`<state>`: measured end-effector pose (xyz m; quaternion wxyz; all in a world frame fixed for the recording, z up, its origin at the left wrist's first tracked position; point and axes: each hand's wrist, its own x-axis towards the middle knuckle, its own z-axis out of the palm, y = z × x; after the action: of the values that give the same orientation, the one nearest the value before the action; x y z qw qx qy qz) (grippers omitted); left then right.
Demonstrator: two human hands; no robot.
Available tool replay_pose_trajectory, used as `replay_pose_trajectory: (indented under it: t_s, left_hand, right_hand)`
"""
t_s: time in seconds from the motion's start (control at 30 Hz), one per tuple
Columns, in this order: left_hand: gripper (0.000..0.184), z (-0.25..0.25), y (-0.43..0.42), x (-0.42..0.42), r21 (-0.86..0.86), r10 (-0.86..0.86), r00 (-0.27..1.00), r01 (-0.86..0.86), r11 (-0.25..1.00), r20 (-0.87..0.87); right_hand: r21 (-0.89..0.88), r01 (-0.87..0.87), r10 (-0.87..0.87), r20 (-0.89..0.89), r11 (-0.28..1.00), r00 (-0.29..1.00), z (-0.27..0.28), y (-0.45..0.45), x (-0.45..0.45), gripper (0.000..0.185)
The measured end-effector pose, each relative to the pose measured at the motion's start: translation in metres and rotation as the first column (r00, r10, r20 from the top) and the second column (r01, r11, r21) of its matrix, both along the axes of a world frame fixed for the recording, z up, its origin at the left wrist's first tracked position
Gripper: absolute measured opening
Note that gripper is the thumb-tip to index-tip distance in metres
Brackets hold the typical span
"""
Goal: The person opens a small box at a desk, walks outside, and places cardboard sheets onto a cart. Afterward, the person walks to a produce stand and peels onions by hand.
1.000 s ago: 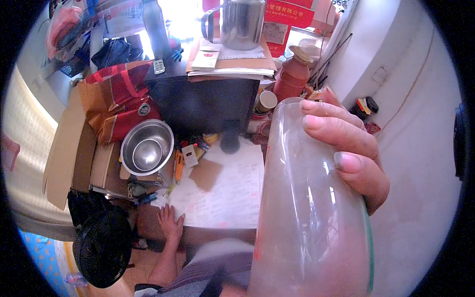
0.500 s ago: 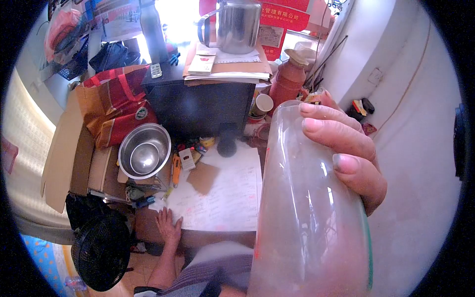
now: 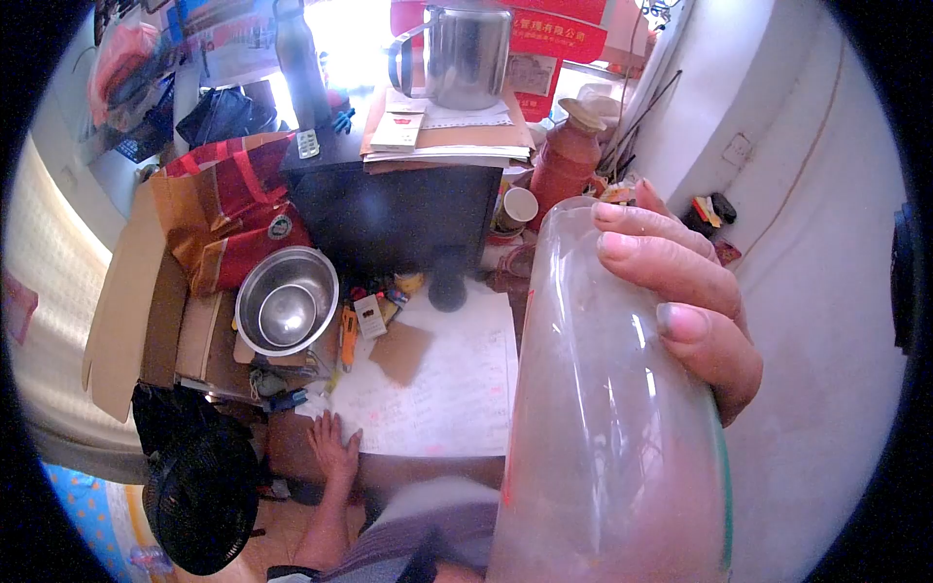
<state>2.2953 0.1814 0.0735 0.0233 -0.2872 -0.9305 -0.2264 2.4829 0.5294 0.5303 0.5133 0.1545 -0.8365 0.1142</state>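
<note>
A large clear cup (image 3: 603, 389) fills the right foreground, close to the camera. It stands tilted, with its narrow end up and away and its near end cut off by the frame. Red marks run down its left side and a green edge down its right. My right hand (image 3: 690, 291) wraps round its right side; the thumb is hidden. At the table's front edge my left hand (image 3: 333, 447) rests flat with fingers spread, holding nothing. Just beyond it lies a large sheet of paper (image 3: 437, 408) with faint writing, and a brown cardboard square (image 3: 400, 352) on top.
A dark monitor (image 3: 394, 219) stands behind the paper, with a steel mug (image 3: 466, 58) on papers above. Steel bowls (image 3: 289, 299), an orange cutter (image 3: 348, 335) and a red bag (image 3: 233, 204) are left. A red thermos (image 3: 566, 155) stands right; a black fan (image 3: 199, 496) lower left.
The view has shifted very slightly, so the room appears a little lower and to the right. My right hand keeps its hold on the cup, and my left hand stays on the table edge.
</note>
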Motion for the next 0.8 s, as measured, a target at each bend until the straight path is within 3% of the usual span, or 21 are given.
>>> replay_pose_trajectory:
  t_s: [0.8]
  left_hand:
    - [0.064,0.006,0.000,0.001,0.010,0.015,0.999,-0.016,1.000,0.048]
  right_hand:
    - [0.030,0.019,-0.018,-0.014,0.999,1.000,0.010,0.000,0.008,0.058]
